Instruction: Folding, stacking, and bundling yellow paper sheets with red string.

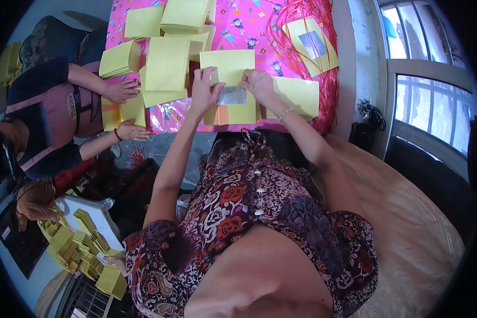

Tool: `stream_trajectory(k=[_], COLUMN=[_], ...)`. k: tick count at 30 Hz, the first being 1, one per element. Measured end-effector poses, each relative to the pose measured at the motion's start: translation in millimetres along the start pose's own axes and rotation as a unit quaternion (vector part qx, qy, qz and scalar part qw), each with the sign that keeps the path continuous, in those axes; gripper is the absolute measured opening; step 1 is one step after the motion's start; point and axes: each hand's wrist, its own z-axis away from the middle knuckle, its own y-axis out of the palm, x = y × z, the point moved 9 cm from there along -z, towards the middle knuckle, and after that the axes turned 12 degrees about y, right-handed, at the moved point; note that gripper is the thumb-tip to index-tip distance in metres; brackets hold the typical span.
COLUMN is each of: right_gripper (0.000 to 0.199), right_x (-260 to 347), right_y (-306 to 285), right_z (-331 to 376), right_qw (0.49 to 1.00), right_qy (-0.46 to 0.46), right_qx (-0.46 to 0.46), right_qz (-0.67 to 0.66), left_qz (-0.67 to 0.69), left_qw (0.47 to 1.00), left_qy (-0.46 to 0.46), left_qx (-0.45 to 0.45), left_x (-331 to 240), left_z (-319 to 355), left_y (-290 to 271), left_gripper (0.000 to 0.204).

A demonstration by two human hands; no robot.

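My left hand [204, 90] and my right hand [257, 85] press on a yellow paper sheet [229, 66] at the near edge of a table covered in pink patterned cloth [249, 26]. Between my fingers lies a small silver foil square [232, 96] on the yellow paper. My left fingers pinch the foil's left side, my right fingers hold its right top corner. An orange strip [221, 115] shows below the foil.
Stacks of yellow paper [167, 63] cover the table's left and far side. One sheet with a foil square [311, 45] lies among red strings [328, 79]. Another person's hands [122, 91] press paper at the left. A window [429, 95] is at the right. Folded yellow pieces [85, 244] lie below left.
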Motion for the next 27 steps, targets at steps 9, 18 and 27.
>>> stream_trajectory(k=[9,18,27], right_gripper=[0.025,0.031,0.038], right_x=[-4,-3,-5], right_y=[10,5,4], right_z=[-9,-11,-9], right_qw=[0.998,0.997,0.994], right_qy=[0.01,-0.018,-0.031], right_qx=[0.051,0.05,0.003], right_qz=[0.04,0.057,0.106], left_qz=[0.029,0.085,0.089], left_qw=[0.995,0.994,0.991], left_qy=[-0.083,-0.063,-0.075], left_qx=[0.054,0.035,0.06], left_x=[25,34,33], left_z=[12,13,7], left_y=[5,14,26], left_gripper=[0.051,0.049,0.049])
